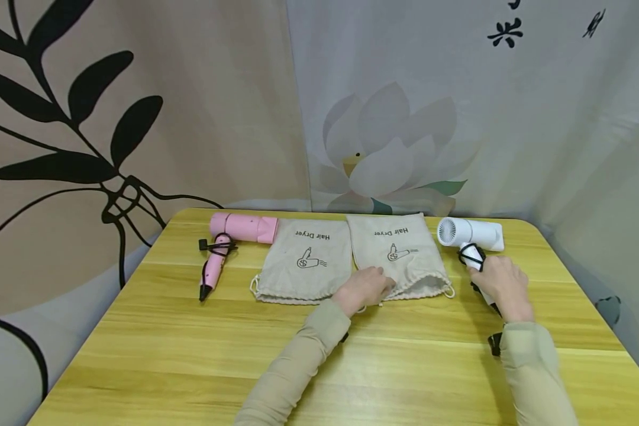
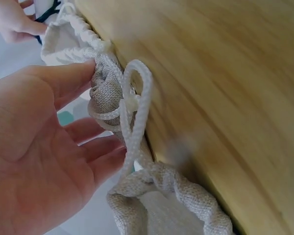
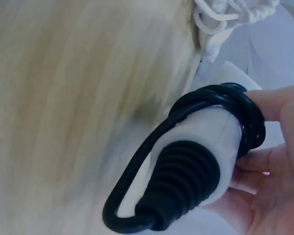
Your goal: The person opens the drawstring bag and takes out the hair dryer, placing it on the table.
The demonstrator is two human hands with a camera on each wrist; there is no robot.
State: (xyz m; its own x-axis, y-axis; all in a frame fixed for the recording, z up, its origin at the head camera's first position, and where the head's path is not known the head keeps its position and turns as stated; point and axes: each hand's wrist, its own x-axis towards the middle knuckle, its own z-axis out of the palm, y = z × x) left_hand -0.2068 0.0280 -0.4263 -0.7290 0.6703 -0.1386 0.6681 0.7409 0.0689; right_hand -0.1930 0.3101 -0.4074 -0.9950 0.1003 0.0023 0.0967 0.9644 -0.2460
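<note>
My right hand grips the handle of a white hair dryer at the table's right side. Its black cord is wound around the handle, and the ribbed cord end faces the right wrist camera. My left hand pinches the near left corner of the right-hand drawstring bag, a beige cloth one printed "Hair Dryer". In the left wrist view, the thumb presses the gathered cloth while the other fingers lie behind it. That bag's mouth is partly open toward me.
A second beige drawstring bag lies flat just left of the first. Further left lies a pink hair dryer with its black cord wrapped around the handle. The wooden table ends at a printed curtain behind.
</note>
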